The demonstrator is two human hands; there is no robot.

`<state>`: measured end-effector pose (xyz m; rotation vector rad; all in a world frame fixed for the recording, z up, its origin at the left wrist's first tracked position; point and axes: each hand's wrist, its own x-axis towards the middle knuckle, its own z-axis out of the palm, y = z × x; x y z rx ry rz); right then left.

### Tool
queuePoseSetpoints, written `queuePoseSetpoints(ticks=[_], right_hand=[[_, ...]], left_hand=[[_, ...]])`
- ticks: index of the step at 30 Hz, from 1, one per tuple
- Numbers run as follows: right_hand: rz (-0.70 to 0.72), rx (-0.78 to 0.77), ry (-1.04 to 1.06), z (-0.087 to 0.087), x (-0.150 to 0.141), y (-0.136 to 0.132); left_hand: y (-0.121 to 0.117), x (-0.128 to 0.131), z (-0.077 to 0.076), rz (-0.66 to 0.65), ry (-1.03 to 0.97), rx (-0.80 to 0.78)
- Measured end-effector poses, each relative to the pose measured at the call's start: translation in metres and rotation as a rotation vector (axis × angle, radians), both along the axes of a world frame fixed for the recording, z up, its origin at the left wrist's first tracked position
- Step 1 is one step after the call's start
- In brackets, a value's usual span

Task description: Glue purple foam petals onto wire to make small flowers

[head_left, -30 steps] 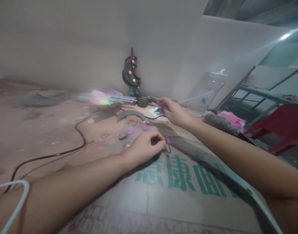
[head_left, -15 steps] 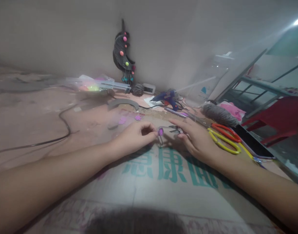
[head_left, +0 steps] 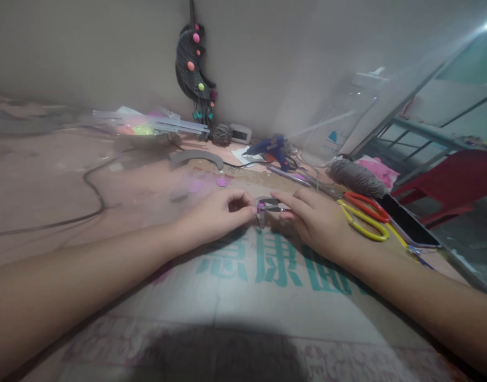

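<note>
My left hand [head_left: 231, 209] pinches, between thumb and index finger, a small purple piece [head_left: 261, 206] with a thin loop hanging below it. Opposite it, my right hand [head_left: 313, 215] holds small metal snips [head_left: 272, 204], most of which its fingers hide. Their two pointed blades stand apart, with the tips at the purple piece. I cannot tell whether they touch it. Both forearms rest low over a printed board [head_left: 235, 318] with green characters. Beyond my left hand lie purple flower shapes [head_left: 222, 182] and a small grey piece [head_left: 179, 198].
Scissors with red and yellow handles [head_left: 365, 225] lie beside my right hand, near a phone [head_left: 410, 220] and grey yarn [head_left: 357, 176]. Behind are a blue glue gun [head_left: 269, 148], a grey arc [head_left: 198, 156] and a clear bottle [head_left: 337, 119]. A decorated crescent [head_left: 190, 66] stands against the wall.
My right hand has come down from the glue gun area to my left hand, now with snips. Their blades have closed in on the purple piece. The view has tilted down slightly.
</note>
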<state>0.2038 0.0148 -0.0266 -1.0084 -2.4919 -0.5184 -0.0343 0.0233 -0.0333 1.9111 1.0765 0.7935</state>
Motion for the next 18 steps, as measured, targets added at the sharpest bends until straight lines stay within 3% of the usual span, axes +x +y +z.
queuePoseSetpoints(ticks=[18], right_hand=[[0.15,0.123,0.035,0.0006,-0.0001,0.0009]], left_hand=[[-0.0022,0.0004,0.0034,-0.086,-0.018,-0.033]])
